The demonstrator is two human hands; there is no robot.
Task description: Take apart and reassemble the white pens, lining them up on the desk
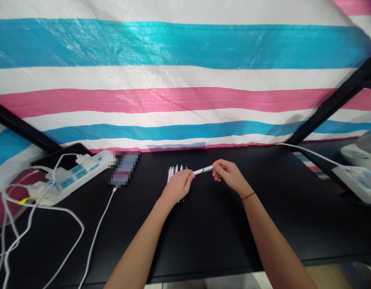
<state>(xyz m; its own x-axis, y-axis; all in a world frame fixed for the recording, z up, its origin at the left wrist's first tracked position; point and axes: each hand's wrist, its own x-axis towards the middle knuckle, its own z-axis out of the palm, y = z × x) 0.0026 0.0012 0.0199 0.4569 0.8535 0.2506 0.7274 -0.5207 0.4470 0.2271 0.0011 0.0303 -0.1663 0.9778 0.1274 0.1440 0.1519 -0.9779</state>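
Note:
Between my two hands, a white pen (202, 170) is held above the black table, slightly tilted up to the right. My left hand (178, 184) is closed on its left end. The fingers of my right hand (228, 174) pinch its right end. Just behind and partly beneath my left hand lie several white pens (172, 171) side by side; my hand hides most of their length. A thin red cord circles my right wrist.
On the left, a white power strip (80, 175) with plugs and tangled white cables (31, 216) lies near a charging phone (125, 168). Another power strip (358, 182) is at the right. Striped sheeting (185, 100) hangs behind the black table (215, 249), with slanted black bars (330, 102) either side.

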